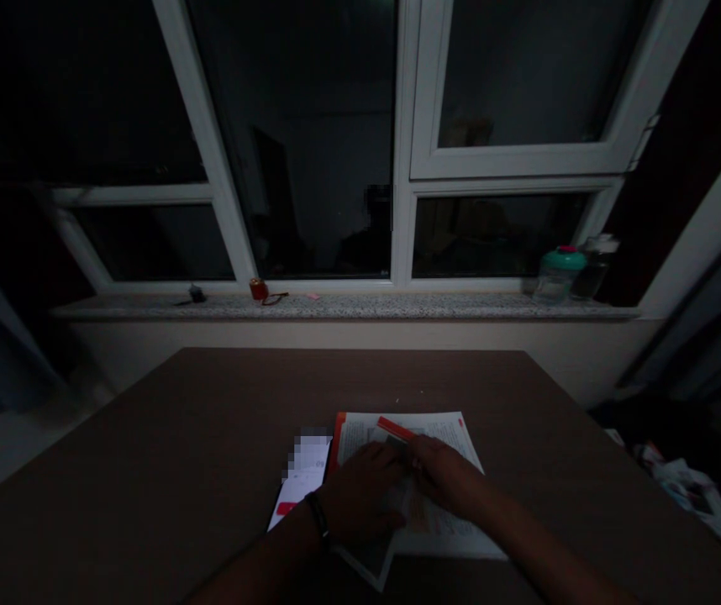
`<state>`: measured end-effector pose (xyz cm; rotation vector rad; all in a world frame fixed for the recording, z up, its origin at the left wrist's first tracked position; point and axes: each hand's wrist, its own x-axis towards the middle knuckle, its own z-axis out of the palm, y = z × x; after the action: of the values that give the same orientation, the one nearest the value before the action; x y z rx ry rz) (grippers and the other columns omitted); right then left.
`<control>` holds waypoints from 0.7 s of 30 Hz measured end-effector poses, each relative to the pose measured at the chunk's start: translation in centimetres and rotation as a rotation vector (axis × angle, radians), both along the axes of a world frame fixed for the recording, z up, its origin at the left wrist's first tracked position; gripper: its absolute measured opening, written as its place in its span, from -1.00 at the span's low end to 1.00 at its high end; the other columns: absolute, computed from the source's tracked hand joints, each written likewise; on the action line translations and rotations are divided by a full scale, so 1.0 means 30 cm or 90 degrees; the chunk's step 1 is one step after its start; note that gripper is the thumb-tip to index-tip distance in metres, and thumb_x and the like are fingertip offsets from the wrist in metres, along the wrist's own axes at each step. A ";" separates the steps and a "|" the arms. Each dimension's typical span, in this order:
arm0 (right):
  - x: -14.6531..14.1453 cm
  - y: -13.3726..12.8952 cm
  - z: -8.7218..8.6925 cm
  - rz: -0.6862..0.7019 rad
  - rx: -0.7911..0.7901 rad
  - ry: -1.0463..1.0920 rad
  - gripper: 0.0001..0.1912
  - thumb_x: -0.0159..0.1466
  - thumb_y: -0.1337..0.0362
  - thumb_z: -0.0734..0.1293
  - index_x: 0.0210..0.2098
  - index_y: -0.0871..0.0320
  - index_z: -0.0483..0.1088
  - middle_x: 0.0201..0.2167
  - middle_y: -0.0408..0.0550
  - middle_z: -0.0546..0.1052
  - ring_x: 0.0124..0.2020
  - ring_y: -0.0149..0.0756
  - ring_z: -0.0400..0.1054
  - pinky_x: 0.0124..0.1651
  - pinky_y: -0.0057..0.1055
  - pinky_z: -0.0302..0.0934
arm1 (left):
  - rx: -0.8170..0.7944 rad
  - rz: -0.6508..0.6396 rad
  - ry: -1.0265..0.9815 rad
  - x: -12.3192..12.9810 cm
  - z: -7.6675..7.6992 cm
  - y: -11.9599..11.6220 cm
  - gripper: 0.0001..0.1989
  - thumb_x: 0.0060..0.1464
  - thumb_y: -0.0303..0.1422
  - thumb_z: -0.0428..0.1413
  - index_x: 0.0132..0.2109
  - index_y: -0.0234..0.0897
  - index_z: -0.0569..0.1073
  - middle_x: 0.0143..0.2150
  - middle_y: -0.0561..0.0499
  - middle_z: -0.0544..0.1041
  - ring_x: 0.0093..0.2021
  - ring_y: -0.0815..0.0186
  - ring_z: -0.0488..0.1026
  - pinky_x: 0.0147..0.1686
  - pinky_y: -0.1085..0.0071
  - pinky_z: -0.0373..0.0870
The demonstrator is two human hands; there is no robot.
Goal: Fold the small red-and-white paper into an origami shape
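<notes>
The open printed booklet (449,428) lies flat on the counter (209,437), centred between its left and right edges and well in from the far edge, probably so that both forearms can reach it evenly. A red strip (393,427) slants across its upper part, its lower end running in beside the fingers. A dark, pale-bordered piece (373,559) shows below the left palm, one corner pointing towards the person; what it is cannot be told in the dim light. The lit phone (303,479) rests just left of the booklet, likely set there to be seen without covering the print.

The left hand (360,487), with a dark band (318,517) at the wrist, comes in from the lower left and lies low, palm down, seemingly to keep the paper from sliding. Its grip is spread, the thumb apart from the fingers. The right hand (445,475) reaches in from the lower right, its forearm angled across the booklet's lower right corner. Its fingers curl inwards near the strip's lower end, close to the left fingertips; whether that grip pinches the strip or only touches it cannot be told.
</notes>
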<state>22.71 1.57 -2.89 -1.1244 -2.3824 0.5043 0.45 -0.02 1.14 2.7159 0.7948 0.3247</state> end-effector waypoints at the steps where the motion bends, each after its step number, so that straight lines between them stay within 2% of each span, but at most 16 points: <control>1: 0.002 0.015 -0.007 -0.039 0.003 -0.006 -0.80 0.23 0.47 0.18 -0.18 0.12 0.27 -0.23 -0.04 0.42 -0.19 -0.23 0.31 -0.14 -0.35 0.16 | 0.001 0.000 -0.001 0.000 0.002 -0.001 -0.40 0.07 -0.16 0.26 0.19 -0.18 0.26 0.16 -0.12 0.32 0.14 0.01 0.24 0.14 0.11 0.20; 3: 0.008 0.040 -0.015 -0.089 0.004 -0.015 -0.83 0.24 0.47 0.17 -0.20 0.14 0.26 -0.28 -0.05 0.41 -0.23 -0.24 0.31 -0.17 -0.36 0.15 | 0.002 0.004 -0.003 0.001 0.003 -0.001 -0.44 0.07 -0.17 0.26 0.16 -0.20 0.29 0.15 -0.12 0.33 0.13 0.01 0.24 0.14 0.12 0.20; 5: 0.015 0.052 -0.014 -0.103 0.007 -0.006 -0.86 0.25 0.47 0.16 -0.23 0.14 0.24 -0.31 -0.07 0.39 -0.27 -0.26 0.31 -0.20 -0.37 0.15 | 0.000 0.007 -0.004 0.001 0.000 0.001 -0.46 0.06 -0.17 0.28 0.13 -0.21 0.31 0.14 -0.12 0.34 0.13 0.01 0.24 0.14 0.13 0.20; 11: 0.020 -0.004 0.012 0.011 -0.012 0.035 -0.80 0.19 0.50 0.18 -0.24 0.11 0.24 -0.28 -0.10 0.40 -0.26 -0.30 0.30 -0.21 -0.42 0.17 | 0.005 -0.004 -0.024 -0.001 -0.017 0.008 -0.39 0.04 -0.17 0.29 0.18 -0.18 0.28 0.17 -0.11 0.31 0.16 0.02 0.22 0.18 0.13 0.16; 14: 0.018 -0.017 0.009 0.026 -0.010 0.025 -0.78 0.19 0.49 0.19 -0.22 0.09 0.26 -0.24 -0.09 0.42 -0.22 -0.28 0.31 -0.18 -0.40 0.17 | 0.006 -0.007 -0.023 0.000 -0.014 0.005 -0.39 0.06 -0.17 0.27 0.20 -0.16 0.26 0.18 -0.11 0.31 0.16 0.02 0.23 0.17 0.11 0.17; 19: 0.034 0.045 -0.006 -0.098 0.019 -0.018 -0.81 0.24 0.48 0.17 -0.18 0.14 0.26 -0.28 -0.04 0.43 -0.23 -0.25 0.32 -0.18 -0.38 0.14 | 0.008 0.007 0.004 0.003 0.004 0.001 -0.50 0.08 -0.16 0.25 0.11 -0.18 0.32 0.14 -0.10 0.34 0.13 0.01 0.25 0.13 0.11 0.22; 21: 0.044 0.071 -0.007 -0.157 0.032 -0.063 -0.85 0.25 0.46 0.17 -0.22 0.14 0.25 -0.30 -0.05 0.43 -0.27 -0.25 0.32 -0.21 -0.39 0.11 | 0.013 0.010 0.010 0.003 0.008 0.002 -0.52 0.07 -0.17 0.26 0.09 -0.19 0.34 0.13 -0.11 0.35 0.12 0.01 0.26 0.11 0.11 0.24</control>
<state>24.02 3.71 -3.11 -1.4248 -2.2810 0.3095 0.55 0.03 1.37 2.7366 0.8211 0.3162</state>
